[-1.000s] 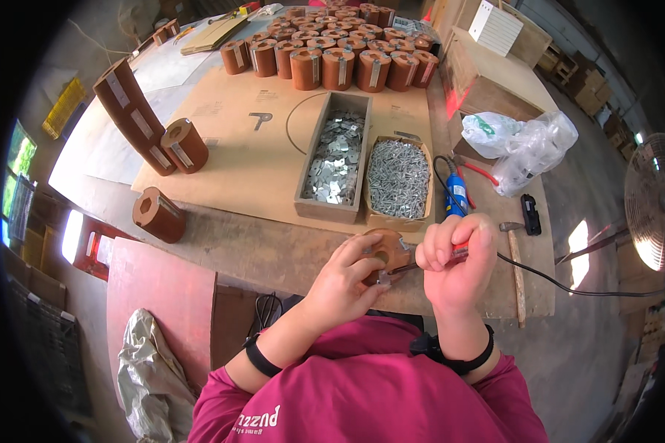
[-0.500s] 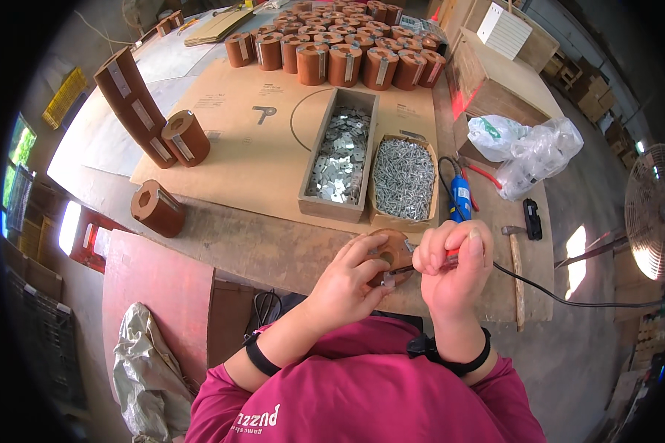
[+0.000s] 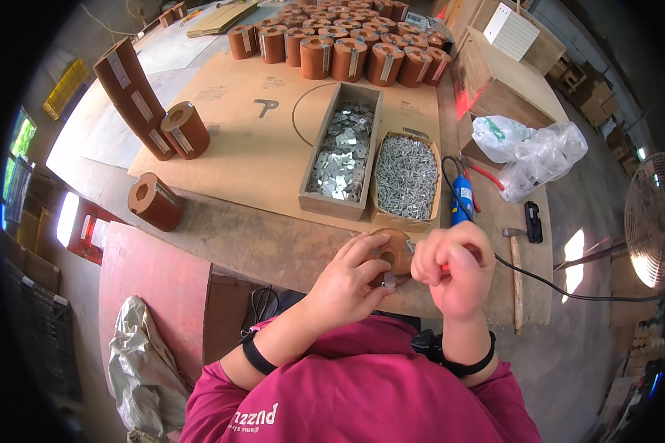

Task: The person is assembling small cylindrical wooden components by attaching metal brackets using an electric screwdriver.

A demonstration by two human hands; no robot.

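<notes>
At the near table edge, my left hand (image 3: 347, 280) grips a reddish-brown cylinder (image 3: 399, 251) with a hole through its middle. A small metal plate (image 3: 389, 280) shows on the cylinder's near side, by my left fingertips. My right hand (image 3: 457, 272) is closed in a fist just right of the cylinder, around a red-handled screwdriver (image 3: 445, 268). Only a bit of the red handle shows; the fist hides the rest, and the tip's contact cannot be made out.
Beyond my hands are a wooden box (image 3: 309, 201) of metal plates and a carton (image 3: 377, 214) of screws. A blue power tool (image 3: 462, 198), a hammer (image 3: 516, 273) and red-handled pliers (image 3: 484, 173) lie to the right. Stacked cylinders (image 3: 134, 103) stand left; many more (image 3: 347, 59) at the back.
My right fist has turned at the wrist, and the screwdriver's thin shaft no longer shows. My left hand keeps its hold on the cylinder. The whole view has shifted slightly.
</notes>
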